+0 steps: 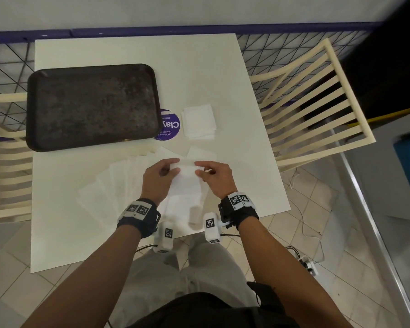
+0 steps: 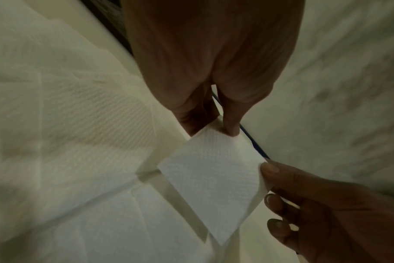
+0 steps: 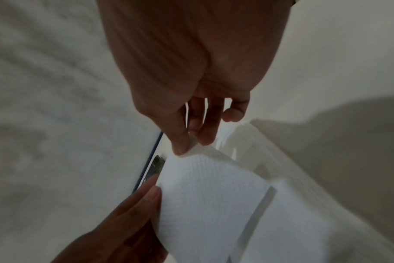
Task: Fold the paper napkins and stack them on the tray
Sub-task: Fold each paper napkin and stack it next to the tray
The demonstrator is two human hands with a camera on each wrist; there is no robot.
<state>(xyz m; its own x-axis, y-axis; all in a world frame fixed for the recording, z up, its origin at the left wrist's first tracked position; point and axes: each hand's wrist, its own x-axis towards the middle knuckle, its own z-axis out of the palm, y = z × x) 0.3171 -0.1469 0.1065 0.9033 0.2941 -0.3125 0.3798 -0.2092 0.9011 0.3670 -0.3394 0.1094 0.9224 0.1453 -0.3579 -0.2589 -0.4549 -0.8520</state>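
Observation:
I hold one white paper napkin [image 1: 186, 178] [image 2: 210, 178] [image 3: 205, 192] lifted above the table, near its front middle. My left hand [image 1: 162, 172] [image 2: 213, 124] pinches its far left corner between thumb and fingers. My right hand [image 1: 210, 172] [image 3: 189, 142] pinches the far right corner the same way. Under and left of my hands several unfolded napkins [image 1: 111, 185] lie fanned out on the table. A small stack of folded napkins [image 1: 198, 121] sits on the table right of the dark tray [image 1: 92, 105], which has nothing on it.
The white square table [image 1: 137, 53] has a round purple sticker [image 1: 169, 125] between tray and folded stack. Cream slatted chairs [image 1: 313, 102] stand at the right and left sides. A wire-mesh railing [image 1: 294, 43] runs behind the table.

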